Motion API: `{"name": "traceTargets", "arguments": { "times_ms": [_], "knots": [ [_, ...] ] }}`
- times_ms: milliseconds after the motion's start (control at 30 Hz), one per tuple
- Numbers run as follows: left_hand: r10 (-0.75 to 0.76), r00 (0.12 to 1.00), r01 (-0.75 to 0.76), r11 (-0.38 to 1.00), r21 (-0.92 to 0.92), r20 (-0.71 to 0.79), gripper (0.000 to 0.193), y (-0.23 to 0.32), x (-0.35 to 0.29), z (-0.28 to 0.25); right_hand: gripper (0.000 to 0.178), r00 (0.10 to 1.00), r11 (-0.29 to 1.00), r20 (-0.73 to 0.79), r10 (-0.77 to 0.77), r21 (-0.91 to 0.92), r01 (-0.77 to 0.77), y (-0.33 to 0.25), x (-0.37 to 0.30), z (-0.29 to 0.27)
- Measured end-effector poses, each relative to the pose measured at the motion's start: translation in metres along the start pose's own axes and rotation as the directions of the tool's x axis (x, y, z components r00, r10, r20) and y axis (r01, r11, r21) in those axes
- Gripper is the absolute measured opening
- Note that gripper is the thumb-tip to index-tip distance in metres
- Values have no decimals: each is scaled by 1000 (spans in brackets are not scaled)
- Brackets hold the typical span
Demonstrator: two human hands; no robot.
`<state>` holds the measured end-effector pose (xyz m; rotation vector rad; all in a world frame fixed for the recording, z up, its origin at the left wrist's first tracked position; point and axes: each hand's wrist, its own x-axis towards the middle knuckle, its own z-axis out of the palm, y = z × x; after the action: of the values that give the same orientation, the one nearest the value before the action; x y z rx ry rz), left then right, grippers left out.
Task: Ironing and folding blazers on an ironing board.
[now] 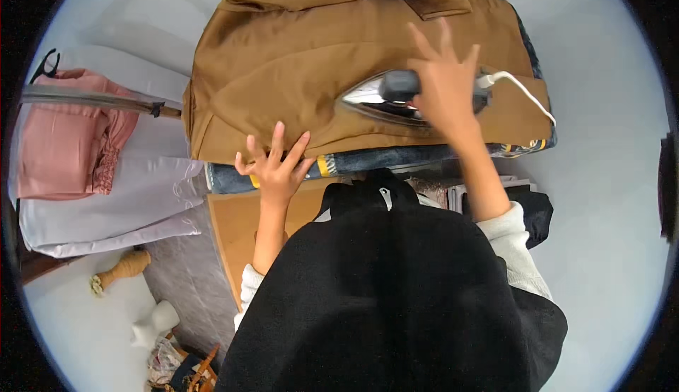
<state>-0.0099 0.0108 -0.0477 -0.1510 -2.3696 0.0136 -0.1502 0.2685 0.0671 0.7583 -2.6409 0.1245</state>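
Note:
A brown collared garment lies spread over a padded board covered in dark blue patterned cloth. On the garment, right of centre, rests a clothes iron with a shiny soleplate and dark handle, its tip pointing left. My left hand lies at the garment's near edge with its fingers spread. Over the back of the iron is my right hand, its fingers stretched out and slightly blurred. Its palm hides part of the handle, so contact there cannot be made out.
The iron's white cord curves right across the garment. A folded pink garment rests on a white-covered surface at left, beneath a metal bar. Lower left stand a woven vase and a white vessel.

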Motion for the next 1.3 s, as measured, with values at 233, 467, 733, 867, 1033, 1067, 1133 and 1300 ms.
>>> {"name": "traceTargets", "arguments": {
  "times_ms": [233, 467, 733, 867, 1033, 1067, 1133, 1300],
  "knots": [
    [-60, 993, 50, 994, -100, -99, 30, -1, -6, 2, 13, 993, 980, -23, -118, 161, 120, -49, 12, 6],
    [-67, 995, 60, 994, -89, -75, 17, 0, -8, 1, 30, 987, 999, 158, -22, -20, 26, 31, -20, -15],
    [-17, 995, 11, 998, -59, -97, 25, -3, -8, 3, 35, 992, 998, 116, 43, -50, -37, 68, -29, -21],
    [-37, 995, 33, 998, -52, -91, 25, -3, -10, -3, 17, 991, 991, 71, -115, 76, 110, 24, -20, -9],
    [-15, 997, 14, 1000, -16, -77, 20, 0, -6, -2, 12, 977, 977, 110, -183, 131, 168, 28, -22, -13],
    [-14, 997, 12, 1000, -17, -80, 20, -1, -6, -2, 13, 977, 984, 140, -159, 108, 145, 36, -24, -15],
    [-6, 997, 6, 1000, 6, -82, 19, 0, -6, -1, 18, 974, 995, 201, -104, 15, 104, 60, -27, -20],
    [-13, 997, 14, 1000, 10, -79, 19, 1, -6, -3, 36, 969, 997, 239, 70, -31, -64, 140, -43, -35]
  ]
}}
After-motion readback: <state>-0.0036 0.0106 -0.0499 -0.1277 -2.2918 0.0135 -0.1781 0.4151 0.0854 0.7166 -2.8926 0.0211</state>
